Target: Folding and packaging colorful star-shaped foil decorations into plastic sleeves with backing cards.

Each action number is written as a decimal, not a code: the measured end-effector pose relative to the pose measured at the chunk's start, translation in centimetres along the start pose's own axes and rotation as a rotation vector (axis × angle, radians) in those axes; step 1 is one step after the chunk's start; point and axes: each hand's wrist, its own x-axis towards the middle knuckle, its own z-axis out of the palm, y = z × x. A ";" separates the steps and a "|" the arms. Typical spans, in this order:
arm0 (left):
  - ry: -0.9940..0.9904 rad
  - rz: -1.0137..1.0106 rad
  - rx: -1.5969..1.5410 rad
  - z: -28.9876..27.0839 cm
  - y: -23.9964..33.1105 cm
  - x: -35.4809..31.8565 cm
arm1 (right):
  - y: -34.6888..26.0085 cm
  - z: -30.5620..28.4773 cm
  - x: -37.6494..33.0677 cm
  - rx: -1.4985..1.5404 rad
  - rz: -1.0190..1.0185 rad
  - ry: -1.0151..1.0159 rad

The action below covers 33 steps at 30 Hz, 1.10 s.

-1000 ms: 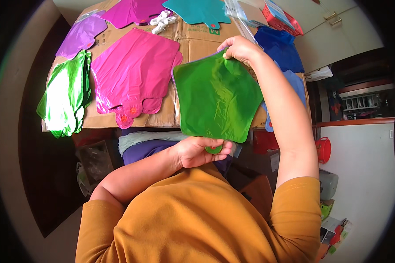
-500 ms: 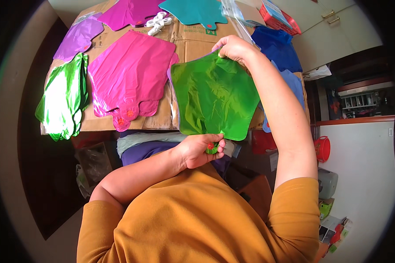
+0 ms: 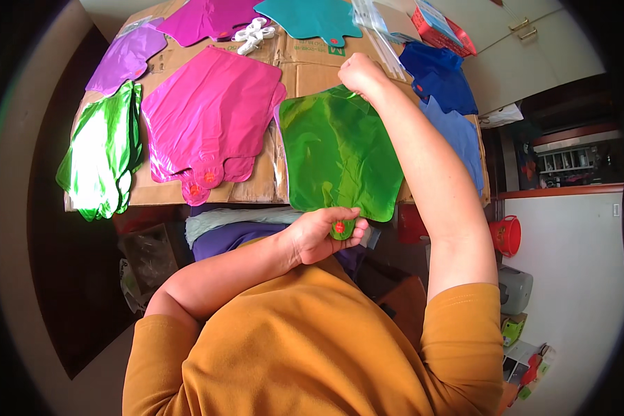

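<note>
A flat, uninflated green foil balloon [image 3: 343,156] hangs in front of me at the near edge of the cardboard. My left hand [image 3: 322,234] pinches its lower end, where a short tab with a red mark shows between thumb and fingers. At its far edge my right hand [image 3: 362,73] is closed, with a bit of green foil at the fingers. Left of it lie pink foil balloons [image 3: 211,114], overlapping, their red-marked tabs toward me. Farther left is a pile of shiny green foil balloons [image 3: 102,152].
The cardboard [image 3: 305,69] also bears purple [image 3: 128,59], magenta [image 3: 204,19], teal [image 3: 312,21], dark blue [image 3: 440,76] and light blue [image 3: 457,139] foil pieces. White ribbon [image 3: 253,35] lies at the back, a red basket [image 3: 440,28] at back right. A red bucket [image 3: 509,236] stands right.
My right hand has closed more into a fist and moved slightly up. The green balloon is turned a little and pulled flatter; my left hand has shifted slightly right.
</note>
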 end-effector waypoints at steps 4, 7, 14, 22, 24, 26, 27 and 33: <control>-0.053 -0.022 -0.012 -0.4 0.1 0.2 | 0.6 0.2 0.9 0.143 0.022 -0.109; -0.016 -0.021 -0.012 -0.6 0.0 0.3 | 1.0 -0.8 0.2 0.481 -0.112 -0.251; -0.032 -0.013 -0.012 -0.8 0.0 0.2 | 0.5 -3.0 -2.0 0.306 -0.123 -0.318; 0.030 0.015 -0.025 1.4 0.1 -0.6 | 0.6 -3.4 -1.8 0.289 -0.124 -0.380; 0.105 0.009 0.002 1.4 -0.1 -0.5 | 0.4 -3.4 -1.7 0.298 -0.122 -0.386; 0.086 0.012 -0.005 1.2 -0.1 -0.5 | 0.2 -3.4 -1.2 0.305 -0.119 -0.394; 0.073 0.018 -0.007 1.1 -0.2 -0.3 | 0.2 -3.4 -0.8 0.317 -0.136 -0.387; 0.048 0.032 0.008 1.0 -0.8 0.2 | 1.6 -2.5 2.7 0.432 -0.237 -0.258</control>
